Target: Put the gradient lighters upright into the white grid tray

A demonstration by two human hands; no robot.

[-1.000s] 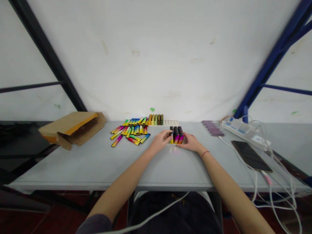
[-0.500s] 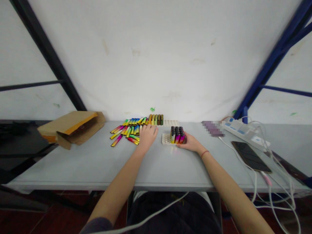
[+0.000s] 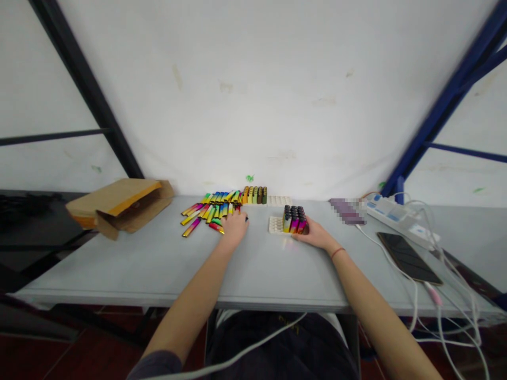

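My left hand point(image 3: 234, 228) is closed at the right side of a loose pile of shiny rainbow-coloured tubes point(image 3: 194, 227). A dark tube end pokes out beside its fingers; the rest is hidden. My right hand point(image 3: 317, 235) grips the right end of a white tray point(image 3: 276, 225) with round hollows, its thumb along the front. Several tubes with black tops point(image 3: 294, 219) stand upright in the tray's right part, while hollows show at its left.
Behind stands a block of upright yellow and green tubes point(image 3: 254, 195), next to another white tray point(image 3: 279, 201). An open cardboard box point(image 3: 119, 203) lies at left. To the right are a phone point(image 3: 407, 257), a power strip point(image 3: 400, 219) and white cables point(image 3: 415, 301).
My left hand has drawn back slightly, its spread fingers now curled round a tube. My right hand keeps its hold on the tray. The whole view has shifted a little.
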